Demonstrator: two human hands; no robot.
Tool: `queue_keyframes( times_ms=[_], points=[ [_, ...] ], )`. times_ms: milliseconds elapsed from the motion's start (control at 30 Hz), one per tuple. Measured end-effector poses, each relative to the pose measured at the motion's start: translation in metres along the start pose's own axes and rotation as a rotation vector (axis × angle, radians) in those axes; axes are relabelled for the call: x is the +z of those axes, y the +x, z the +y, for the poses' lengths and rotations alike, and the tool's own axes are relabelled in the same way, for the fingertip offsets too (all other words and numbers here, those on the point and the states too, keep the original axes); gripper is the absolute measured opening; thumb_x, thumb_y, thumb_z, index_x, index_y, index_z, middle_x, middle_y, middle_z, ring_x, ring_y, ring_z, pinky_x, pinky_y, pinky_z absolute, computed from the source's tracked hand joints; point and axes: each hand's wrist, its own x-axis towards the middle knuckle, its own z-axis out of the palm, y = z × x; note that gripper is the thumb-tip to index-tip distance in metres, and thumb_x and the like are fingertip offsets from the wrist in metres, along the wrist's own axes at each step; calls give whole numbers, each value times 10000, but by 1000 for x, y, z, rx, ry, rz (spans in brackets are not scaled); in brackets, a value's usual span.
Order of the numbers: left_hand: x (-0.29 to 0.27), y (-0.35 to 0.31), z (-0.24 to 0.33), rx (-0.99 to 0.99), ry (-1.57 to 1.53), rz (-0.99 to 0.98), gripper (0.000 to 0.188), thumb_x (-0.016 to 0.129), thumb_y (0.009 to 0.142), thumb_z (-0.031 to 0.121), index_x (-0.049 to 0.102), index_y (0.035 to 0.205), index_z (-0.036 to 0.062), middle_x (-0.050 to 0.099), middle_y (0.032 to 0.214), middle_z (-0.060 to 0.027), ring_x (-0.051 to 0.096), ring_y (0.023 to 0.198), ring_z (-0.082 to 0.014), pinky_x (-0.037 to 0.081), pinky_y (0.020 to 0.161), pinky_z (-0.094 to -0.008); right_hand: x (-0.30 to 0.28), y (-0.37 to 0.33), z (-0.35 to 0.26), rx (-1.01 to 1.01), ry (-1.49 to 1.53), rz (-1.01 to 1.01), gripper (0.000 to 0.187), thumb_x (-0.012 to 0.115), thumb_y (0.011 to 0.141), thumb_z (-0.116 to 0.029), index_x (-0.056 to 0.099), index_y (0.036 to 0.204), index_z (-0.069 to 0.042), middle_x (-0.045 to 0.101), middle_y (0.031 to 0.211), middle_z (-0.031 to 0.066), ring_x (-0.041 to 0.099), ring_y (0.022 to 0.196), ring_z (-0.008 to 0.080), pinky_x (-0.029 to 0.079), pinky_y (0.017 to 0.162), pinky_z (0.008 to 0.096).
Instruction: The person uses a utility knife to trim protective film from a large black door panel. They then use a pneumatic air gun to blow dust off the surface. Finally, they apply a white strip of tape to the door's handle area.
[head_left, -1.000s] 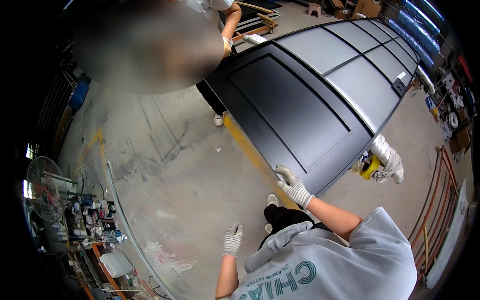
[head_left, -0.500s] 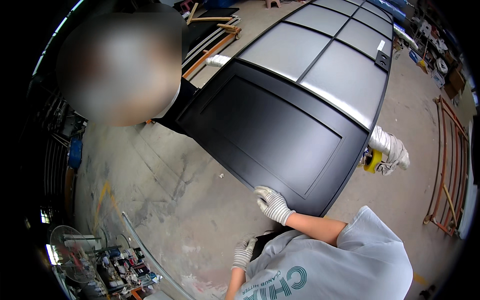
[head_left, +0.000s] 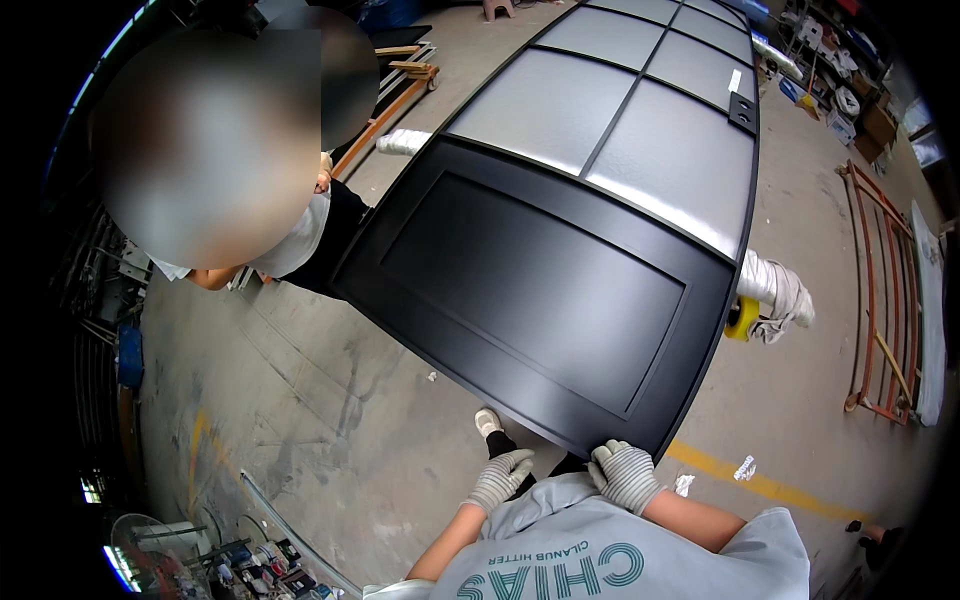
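Note:
A long black-framed door (head_left: 545,290) lies flat, with a solid panel at my end and silvery panes (head_left: 690,135) beyond. My right hand (head_left: 627,478), in a striped white glove, is at the door's near edge, its fingers bent around that edge. Left of it, my left hand (head_left: 499,480), gloved the same way, is in front of my body, apart from the door. Its fingers are loosely extended, and nothing shows in them. A black fitting with holes (head_left: 742,111) sits on the door's right side, next to a small white label (head_left: 735,80).
Wrapped support ends (head_left: 775,285) stick out under the door, one beside a yellow ring-shaped roll (head_left: 742,318). Another person (head_left: 300,240) stands at the left side. A rust-coloured rack (head_left: 880,290) is on the right; a fan (head_left: 150,545) and clutter stand lower left.
My right hand has shifted right along the door's near edge. My left hand has risen slightly. My view has turned, and more of the other person's arm shows.

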Motion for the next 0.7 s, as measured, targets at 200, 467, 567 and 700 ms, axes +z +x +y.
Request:
queue_keyframes(
  times_ms=[200, 467, 567, 700],
  points=[
    [-75, 22, -33, 64, 113, -103, 265, 585, 919, 180, 638, 1146, 53, 674, 1007, -189, 648, 922, -297, 502, 835, -346, 32, 61, -54, -53, -176, 188, 175, 631, 794, -242, 575, 830, -81, 564, 800, 120, 578, 730, 289, 465, 636, 432],
    [-202, 11, -97, -117, -159, 7, 270, 559, 923, 155, 639, 1164, 62, 692, 1032, -142, 641, 930, -242, 493, 867, -332, 45, 230, -164, -208, -290, 102, 226, 637, 812, -252, 585, 918, -59, 585, 886, 135, 601, 815, 298, 488, 702, 437],
    [-228, 9, -123, -161, -51, 28, 278, 558, 926, 173, 636, 1166, 56, 691, 1051, -146, 645, 936, -249, 495, 866, -333, 46, 268, -199, -200, -216, 154, 246, 635, 814, -252, 590, 941, -47, 585, 935, 151, 598, 848, 311, 491, 736, 439],
    [-241, 4, -144, -124, -131, 95, 262, 542, 931, 174, 645, 1138, 52, 692, 999, -174, 656, 907, -272, 508, 851, -346, 50, 268, -206, -148, -224, 159, 251, 650, 797, -230, 596, 975, -62, 581, 958, 154, 595, 873, 314, 492, 744, 428]
  ],
)
